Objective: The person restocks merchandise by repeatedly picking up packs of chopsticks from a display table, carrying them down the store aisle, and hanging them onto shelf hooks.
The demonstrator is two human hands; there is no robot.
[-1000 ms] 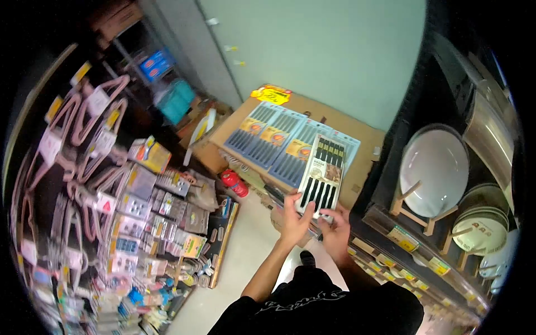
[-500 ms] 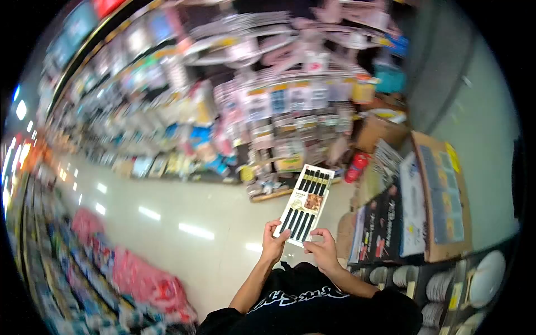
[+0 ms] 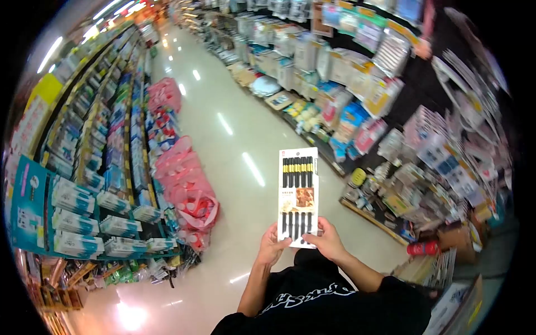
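Note:
A white card pack of black chopsticks [image 3: 297, 201] with gold bands stands out in front of my body, its printed face toward me. My left hand [image 3: 271, 245] grips its lower left corner, the thumb lying on the front. On the lower right edge, my right hand [image 3: 327, 239] is closed in the same way, thumb also on the front. The fingers behind the card are partly hidden.
A pale shiny aisle floor [image 3: 234, 190] runs ahead. Left are shelves with teal-and-white boxes [image 3: 73, 198] and pink plastic bags [image 3: 187, 184]. Hanging packaged goods [image 3: 352, 72] line the right. A low shelf edge [image 3: 374, 222] and a red cylinder [image 3: 422, 248] sit near my right.
My view has swung left, bringing the aisle and left shelves into fuller sight. The pack of chopsticks, tilted right before, now stands nearly straight in the view. Both hands still hold it.

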